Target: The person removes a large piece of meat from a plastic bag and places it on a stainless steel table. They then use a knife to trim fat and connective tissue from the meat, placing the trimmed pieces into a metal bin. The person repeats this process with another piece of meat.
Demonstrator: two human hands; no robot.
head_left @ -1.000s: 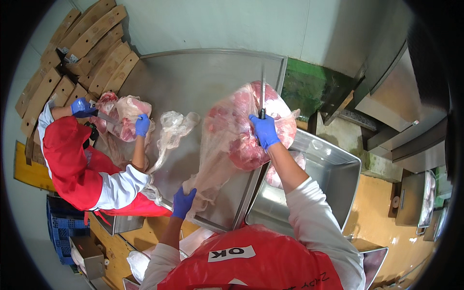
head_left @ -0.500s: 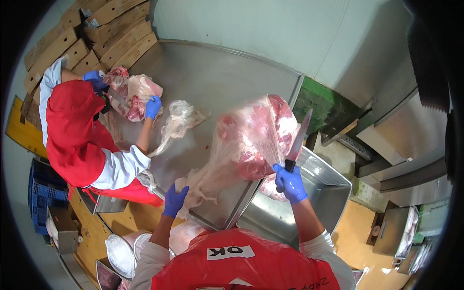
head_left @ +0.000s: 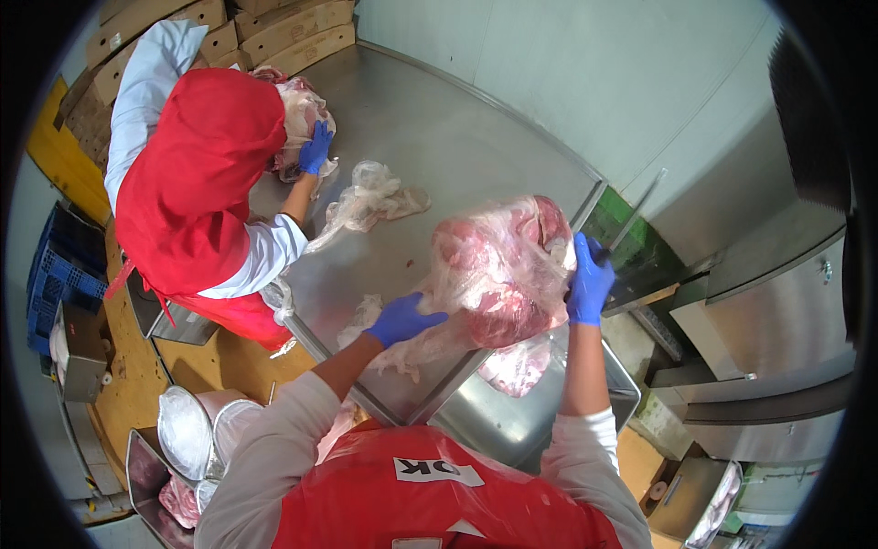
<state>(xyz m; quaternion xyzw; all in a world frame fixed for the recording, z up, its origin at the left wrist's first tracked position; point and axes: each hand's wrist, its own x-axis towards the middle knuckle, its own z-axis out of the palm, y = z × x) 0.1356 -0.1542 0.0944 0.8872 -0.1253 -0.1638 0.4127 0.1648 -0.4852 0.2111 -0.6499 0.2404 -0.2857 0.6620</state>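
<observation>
Pressing against the right side of a large, rounded, pink-and-white chunk of raw meat [head_left: 498, 274] in clear plastic film [head_left: 439, 346], the blue-gloved right hand [head_left: 591, 282] also clasps a long-bladed knife [head_left: 637, 212], its blade blurred and slanting up away from the meat. The blue-gloved left hand [head_left: 402, 319] reaches to the lower left of the chunk, fingers extended over the loose film; whether it pinches any cannot be told. The chunk is at the right edge of a broad grey metal table [head_left: 439, 119], near a deep, rectangular, shiny metal tub [head_left: 498, 416] with a smaller pale pink piece of meat [head_left: 518, 366] in it. Farther left on the table lies a crumpled clear plastic sheet [head_left: 366, 194], near a red-hooded co-worker [head_left: 219, 119], whose blue-gloved hand [head_left: 316, 148] touches another film-covered piece of meat [head_left: 302, 105] beside stacked brown cardboard boxes [head_left: 297, 41].
</observation>
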